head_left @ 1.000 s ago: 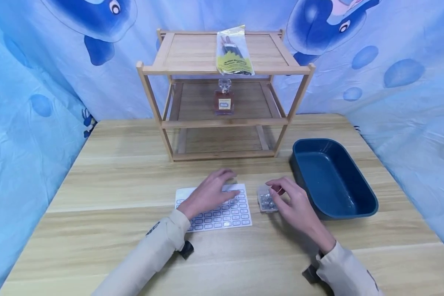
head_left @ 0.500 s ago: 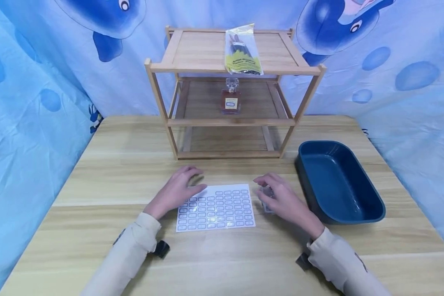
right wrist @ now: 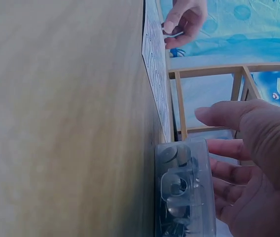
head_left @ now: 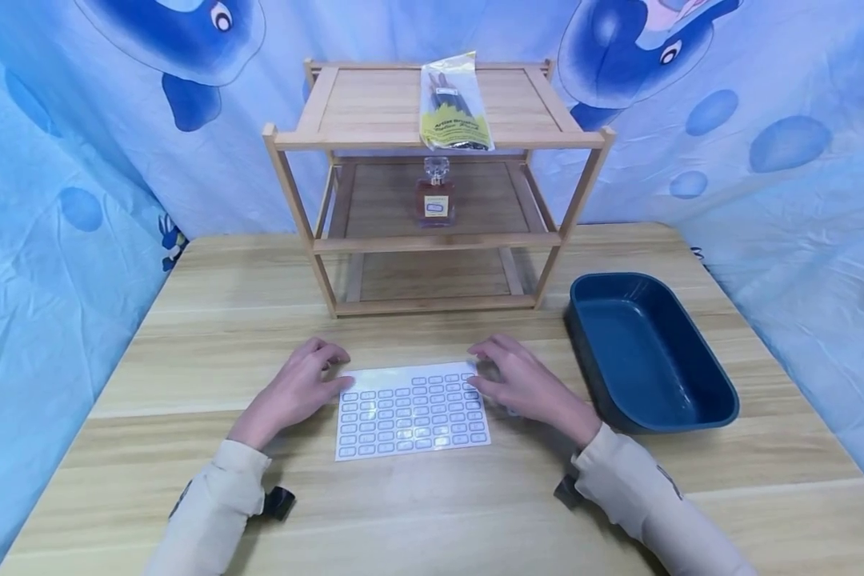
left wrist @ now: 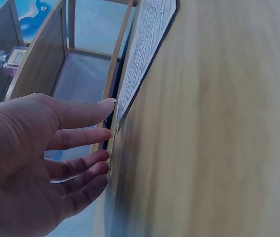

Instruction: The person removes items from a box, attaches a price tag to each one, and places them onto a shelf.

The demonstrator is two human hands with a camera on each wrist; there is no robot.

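A white sheet of printed oval-framed labels [head_left: 410, 412] lies on the table between the two hands. My left hand [head_left: 295, 392] is at its upper left corner, thumb tip right at the edge, fingers apart and loosely bent. At the upper right corner is my right hand [head_left: 522, 388], its thumb overlapping the sheet's edge in the head view. In the right wrist view, a small clear plastic box [right wrist: 187, 192] of round-headed metal pieces stands beside that hand's fingers, with the thumb spread away from it. The hand mostly hides this box in the head view.
Behind the sheet stands a three-tier wooden rack [head_left: 432, 304]. A packet of artist brushes [head_left: 457, 108] lies on its top, and a perfume bottle [head_left: 435, 196] stands on the middle shelf. A dark blue basin [head_left: 579, 352] sits to the right.
My left hand has moved left from over the label sheet to its left edge. My right hand has shifted left from the clear box to the sheet's right corner.
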